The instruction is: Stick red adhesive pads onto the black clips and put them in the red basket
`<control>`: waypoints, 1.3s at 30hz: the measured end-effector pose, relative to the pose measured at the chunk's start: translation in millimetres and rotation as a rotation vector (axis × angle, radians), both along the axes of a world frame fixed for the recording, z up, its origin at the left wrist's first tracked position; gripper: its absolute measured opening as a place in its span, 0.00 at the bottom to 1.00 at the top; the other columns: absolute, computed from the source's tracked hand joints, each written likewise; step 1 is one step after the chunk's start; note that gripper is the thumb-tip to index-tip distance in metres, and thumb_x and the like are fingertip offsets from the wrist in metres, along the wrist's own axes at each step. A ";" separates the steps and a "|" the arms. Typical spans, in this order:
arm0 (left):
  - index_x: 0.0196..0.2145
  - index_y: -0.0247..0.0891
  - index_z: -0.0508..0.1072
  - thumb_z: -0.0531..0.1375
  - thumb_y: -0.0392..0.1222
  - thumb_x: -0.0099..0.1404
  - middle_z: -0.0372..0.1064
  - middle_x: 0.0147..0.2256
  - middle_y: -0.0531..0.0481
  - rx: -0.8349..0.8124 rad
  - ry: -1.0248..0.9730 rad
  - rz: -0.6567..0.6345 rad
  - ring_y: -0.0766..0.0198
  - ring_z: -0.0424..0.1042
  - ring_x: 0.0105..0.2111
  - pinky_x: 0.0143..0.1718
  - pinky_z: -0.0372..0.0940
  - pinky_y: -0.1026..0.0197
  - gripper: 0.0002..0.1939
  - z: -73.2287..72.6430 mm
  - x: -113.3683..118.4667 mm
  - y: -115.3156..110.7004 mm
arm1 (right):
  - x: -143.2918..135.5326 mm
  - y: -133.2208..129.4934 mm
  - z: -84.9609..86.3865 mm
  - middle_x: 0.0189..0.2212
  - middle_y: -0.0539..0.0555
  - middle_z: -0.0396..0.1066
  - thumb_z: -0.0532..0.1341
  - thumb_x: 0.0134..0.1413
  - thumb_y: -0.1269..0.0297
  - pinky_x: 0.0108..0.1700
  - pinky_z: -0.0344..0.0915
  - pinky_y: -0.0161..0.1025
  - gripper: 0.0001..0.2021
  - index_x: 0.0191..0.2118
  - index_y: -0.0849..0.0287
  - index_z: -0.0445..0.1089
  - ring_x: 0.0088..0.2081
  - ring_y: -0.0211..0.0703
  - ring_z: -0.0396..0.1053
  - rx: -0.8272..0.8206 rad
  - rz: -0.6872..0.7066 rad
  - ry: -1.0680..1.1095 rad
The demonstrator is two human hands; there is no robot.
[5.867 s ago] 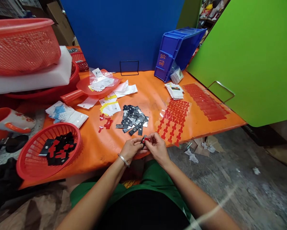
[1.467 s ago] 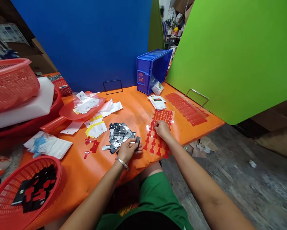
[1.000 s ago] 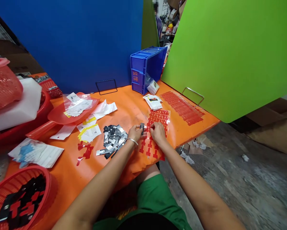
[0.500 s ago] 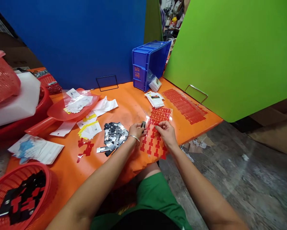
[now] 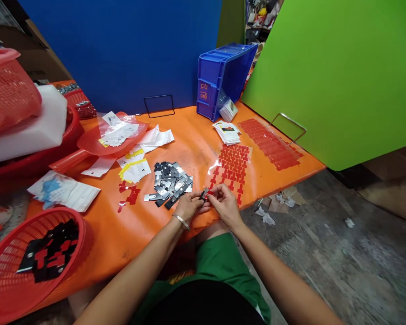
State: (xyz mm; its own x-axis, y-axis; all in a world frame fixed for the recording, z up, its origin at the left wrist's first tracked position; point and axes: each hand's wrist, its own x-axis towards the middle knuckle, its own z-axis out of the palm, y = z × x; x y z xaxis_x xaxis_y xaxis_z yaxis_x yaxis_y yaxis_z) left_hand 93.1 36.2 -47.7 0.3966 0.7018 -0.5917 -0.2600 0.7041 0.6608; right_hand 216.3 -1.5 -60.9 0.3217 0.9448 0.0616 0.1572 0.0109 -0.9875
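Note:
My left hand (image 5: 188, 208) is closed around a small black metal piece (image 5: 203, 196), held just above the front of the orange table. Against that piece my right hand (image 5: 225, 204) brings its pinched fingertips, with a bit of red T-shaped sticker (image 5: 210, 192) showing between them. Part of the sticker is hidden by the fingers. Just behind the hands lies a clear sheet of red stickers (image 5: 235, 163). Left of my left hand is a heap of black and silver metal pieces (image 5: 170, 183).
A red basket (image 5: 84, 234) at front left holds black pieces with red stickers. Loose red stickers (image 5: 132, 195), white cards (image 5: 141, 170) and a red scoop (image 5: 84, 143) lie leftward. Behind stand a blue bin (image 5: 209, 67) and card stack (image 5: 227, 132); another red sheet (image 5: 270, 142) lies right.
My right hand has left the sticker sheet and come left and toward me, meeting the metal piece in my left hand. A red sticker now shows at its fingertips. The view has shifted slightly.

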 end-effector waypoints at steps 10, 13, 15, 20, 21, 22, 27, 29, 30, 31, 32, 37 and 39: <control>0.35 0.28 0.71 0.56 0.21 0.52 0.75 0.30 0.42 0.055 -0.069 -0.024 0.62 0.76 0.29 0.36 0.72 0.60 0.13 -7.5 -2.0 -0.8 | -7.8 -1.0 -13.7 0.23 0.46 0.63 0.60 0.50 0.63 0.24 0.61 0.34 0.05 0.32 0.55 0.63 0.23 0.37 0.62 -0.006 -0.055 -0.007; 0.36 0.28 0.71 0.56 0.20 0.52 0.75 0.31 0.41 0.074 -0.091 -0.023 0.62 0.76 0.29 0.37 0.72 0.59 0.13 -9.6 -2.9 -1.2 | -8.1 -0.6 -17.7 0.23 0.47 0.63 0.60 0.50 0.63 0.25 0.62 0.35 0.05 0.32 0.55 0.63 0.23 0.37 0.63 0.000 -0.067 -0.024; 0.36 0.28 0.71 0.56 0.20 0.52 0.75 0.32 0.41 0.086 -0.097 -0.026 0.61 0.76 0.30 0.38 0.72 0.57 0.14 -10.6 -3.3 -1.0 | -8.3 -0.2 -19.6 0.24 0.47 0.64 0.60 0.51 0.62 0.26 0.62 0.35 0.06 0.33 0.55 0.63 0.23 0.37 0.63 -0.002 -0.068 -0.031; 0.36 0.28 0.71 0.57 0.20 0.52 0.75 0.32 0.41 0.082 -0.093 -0.030 0.60 0.76 0.30 0.40 0.72 0.54 0.13 -10.6 -3.5 -0.6 | -8.6 0.0 -21.0 0.24 0.47 0.65 0.60 0.51 0.60 0.26 0.63 0.35 0.06 0.33 0.55 0.63 0.23 0.38 0.64 -0.009 -0.079 -0.051; 0.35 0.28 0.71 0.57 0.20 0.52 0.75 0.31 0.42 0.080 -0.090 -0.029 0.60 0.76 0.30 0.40 0.72 0.54 0.13 -10.1 -3.5 -0.7 | -8.5 -0.1 -20.9 0.24 0.47 0.65 0.60 0.51 0.60 0.26 0.63 0.35 0.06 0.33 0.55 0.63 0.23 0.38 0.64 -0.010 -0.078 -0.057; 0.35 0.28 0.71 0.57 0.20 0.52 0.75 0.31 0.42 0.078 -0.086 -0.026 0.60 0.76 0.30 0.40 0.72 0.54 0.13 -9.5 -3.4 -0.8 | -8.4 -0.2 -20.8 0.24 0.47 0.65 0.60 0.51 0.60 0.26 0.63 0.36 0.06 0.33 0.55 0.63 0.23 0.38 0.64 -0.011 -0.077 -0.063; 0.35 0.29 0.71 0.59 0.21 0.52 0.75 0.31 0.42 0.073 -0.074 -0.025 0.60 0.76 0.30 0.40 0.72 0.54 0.13 -6.5 -3.0 -1.4 | -8.2 -0.4 -20.7 0.24 0.48 0.65 0.60 0.51 0.61 0.27 0.64 0.36 0.06 0.33 0.55 0.63 0.24 0.38 0.64 -0.009 -0.075 -0.083; 0.35 0.29 0.71 0.58 0.21 0.52 0.75 0.30 0.42 0.071 -0.069 -0.025 0.61 0.76 0.30 0.40 0.72 0.55 0.13 -5.9 -2.7 -1.4 | -8.4 -0.3 -20.6 0.24 0.47 0.65 0.60 0.51 0.62 0.27 0.63 0.36 0.06 0.33 0.55 0.63 0.24 0.38 0.64 -0.006 -0.081 -0.084; 0.35 0.28 0.71 0.57 0.20 0.52 0.75 0.30 0.43 0.071 -0.067 -0.025 0.61 0.76 0.30 0.40 0.72 0.55 0.13 -5.8 -2.6 -1.3 | -8.5 -0.2 -20.5 0.24 0.47 0.64 0.60 0.51 0.62 0.27 0.63 0.35 0.06 0.33 0.55 0.63 0.24 0.37 0.63 -0.004 -0.084 -0.085; 0.35 0.28 0.71 0.56 0.20 0.52 0.75 0.30 0.43 0.070 -0.067 -0.025 0.61 0.76 0.30 0.40 0.72 0.56 0.13 -5.8 -2.6 -1.2 | -8.5 -0.2 -20.3 0.24 0.47 0.64 0.60 0.51 0.62 0.27 0.63 0.35 0.05 0.32 0.55 0.63 0.23 0.37 0.63 -0.002 -0.086 -0.085; 0.35 0.28 0.71 0.56 0.20 0.52 0.75 0.30 0.43 0.068 -0.066 -0.026 0.62 0.76 0.29 0.40 0.72 0.56 0.13 -6.0 -2.6 -1.2 | -8.5 -0.1 -20.0 0.24 0.47 0.64 0.60 0.50 0.62 0.26 0.63 0.35 0.05 0.32 0.56 0.63 0.23 0.37 0.63 -0.001 -0.085 -0.086; 0.36 0.28 0.71 0.57 0.21 0.52 0.75 0.29 0.43 0.068 -0.074 -0.026 0.62 0.76 0.29 0.39 0.72 0.56 0.13 -7.0 -3.7 -1.3 | -8.1 0.1 -18.2 0.24 0.47 0.64 0.60 0.50 0.62 0.26 0.63 0.36 0.05 0.32 0.55 0.63 0.23 0.37 0.63 -0.001 -0.082 -0.099; 0.36 0.28 0.72 0.59 0.22 0.52 0.74 0.30 0.43 0.070 -0.083 -0.031 0.62 0.76 0.30 0.39 0.72 0.56 0.13 -6.8 -4.2 -1.6 | -7.9 0.3 -17.7 0.24 0.48 0.65 0.60 0.50 0.61 0.26 0.63 0.36 0.06 0.32 0.55 0.63 0.23 0.38 0.63 -0.003 -0.085 -0.112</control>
